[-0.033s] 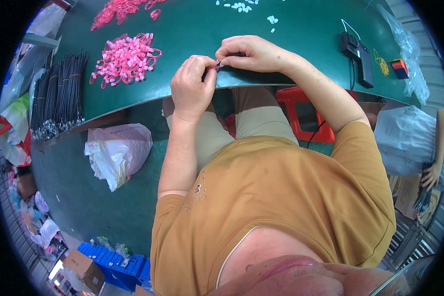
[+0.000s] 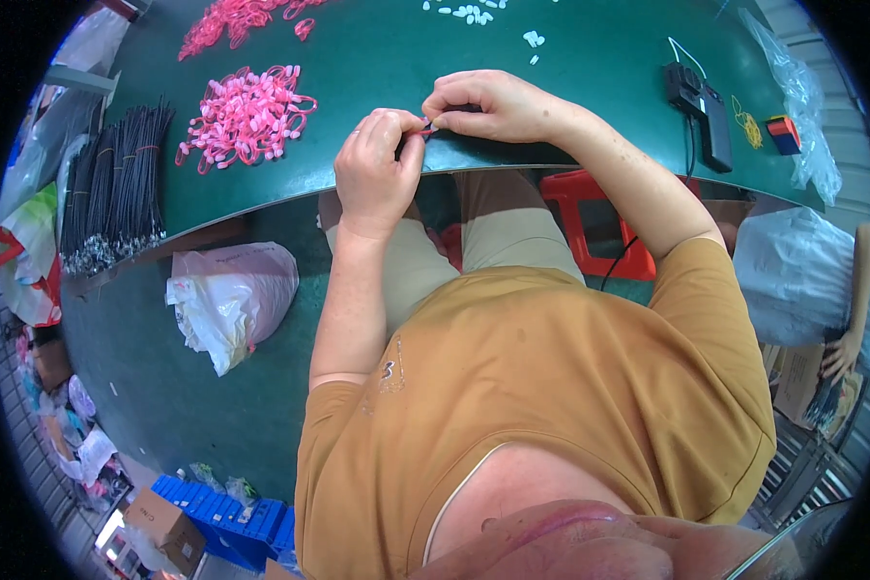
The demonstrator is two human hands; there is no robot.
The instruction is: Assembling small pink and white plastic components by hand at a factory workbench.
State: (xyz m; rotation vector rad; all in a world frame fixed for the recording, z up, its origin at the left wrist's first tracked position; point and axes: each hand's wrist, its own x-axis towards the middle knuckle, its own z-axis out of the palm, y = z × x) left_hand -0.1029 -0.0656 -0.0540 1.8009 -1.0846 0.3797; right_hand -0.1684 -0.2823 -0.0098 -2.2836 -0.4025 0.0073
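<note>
Strand [image 2: 425, 131] of red and dark spans my two hands just inside the near edge of the green table [image 2: 570, 58], straight in front of me. My left hand [image 2: 382, 155] pinches the reddish side between thumb and curled forefinger, no gap showing; my right hand [image 2: 483, 104], facing it, has thumb and fingertips pressed together on what looks like the darker end. My fingers hide most of the piece, so I cannot tell its full shape, or whether anything else is tucked in either palm.

I judge it next to weightless, soft and bendy like the pink loops [image 2: 249, 114] piled to my left, with little stiffness to push against. It probably slides a little between bare fingertips and calls for a tight pinch rather than a full fist. Nothing about it looks brittle, though a hard tug might stretch it or pull a join loose. The best hold, in my view, is close to where the two colours meet, one pinch on each side, with almost no slack between; farther out, the strand would likely flop and twist.

Black cords [image 2: 121, 169] lie bundled at the table's left end, and white bits [image 2: 472, 14] are scattered beyond my hands, well apart from the grip.
</note>
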